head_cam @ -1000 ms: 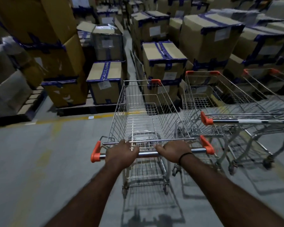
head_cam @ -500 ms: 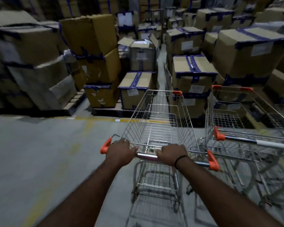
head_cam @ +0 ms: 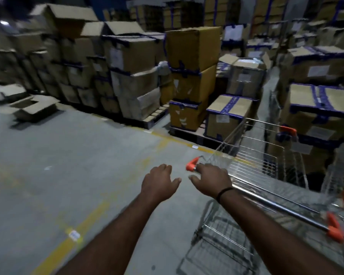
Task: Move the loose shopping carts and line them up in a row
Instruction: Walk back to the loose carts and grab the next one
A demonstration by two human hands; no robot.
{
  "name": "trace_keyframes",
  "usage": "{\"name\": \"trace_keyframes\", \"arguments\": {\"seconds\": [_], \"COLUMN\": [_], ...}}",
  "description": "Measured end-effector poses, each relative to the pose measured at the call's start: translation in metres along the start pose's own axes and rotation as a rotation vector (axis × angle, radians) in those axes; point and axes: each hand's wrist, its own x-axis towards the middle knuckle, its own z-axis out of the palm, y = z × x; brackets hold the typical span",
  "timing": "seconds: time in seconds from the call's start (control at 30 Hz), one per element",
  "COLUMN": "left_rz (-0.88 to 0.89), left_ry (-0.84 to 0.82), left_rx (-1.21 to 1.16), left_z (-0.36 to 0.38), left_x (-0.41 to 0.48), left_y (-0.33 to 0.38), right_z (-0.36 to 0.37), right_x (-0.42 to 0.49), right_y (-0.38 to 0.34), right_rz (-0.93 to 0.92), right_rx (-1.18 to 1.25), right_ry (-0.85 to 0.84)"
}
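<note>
Head view. The cart stands at the right side of the floor, nose toward the stacked boxes along the floor's far edge. A second cart is just beside it on the right, mostly cut off by the frame, apparently side by side with it.

The left hand is off the cart, spread, holding nothing, hovering over bare floor. The right hand, with a dark wristband, lies on the handle bar next to its left orange end cap, thumb sticking out. Too blurred to tell whether the fingers wrap the bar.

Step, as a judgement: this cart looks parked into the row, with the person at the point of leaving it. Next move calls for checking it sits square with its neighbour, then fetching another loose cart. None shows here.

Room: dim warehouse, grey concrete floor, a worn yellow line across it. Cardboard boxes with blue tape sit on pallets. An open box lies near the floor's left edge.
</note>
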Motion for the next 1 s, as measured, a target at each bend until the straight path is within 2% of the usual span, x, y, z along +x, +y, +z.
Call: {"name": "trace_keyframes", "arguments": {"seconds": [0.23, 0.6, 0.77, 1.0], "left_rz": [-0.242, -0.772, -1.044, -1.332], "left_ry": [0.069, 0.283, 0.351, 0.412], "left_rx": [-0.022, -0.082, -0.093, -0.103], "left_z": [-0.036, -0.102, -0.112, -0.115], "left_x": [-0.116, -0.360, -0.477, -0.588], "left_y": [-0.143, -0.350, -0.407, -0.441], "right_z": [0.030, 0.084, 0.108, 0.128], "right_x": [-0.028, -0.122, -0.192, -0.270], "right_y": [-0.171, -0.477, -0.589, -0.699], "right_rz": [-0.246, -0.844, -1.114, -1.410], "right_rx": [0.062, 0.069, 0.051, 0.069], "right_ry": [-0.045, -0.099, -0.158, -0.200]}}
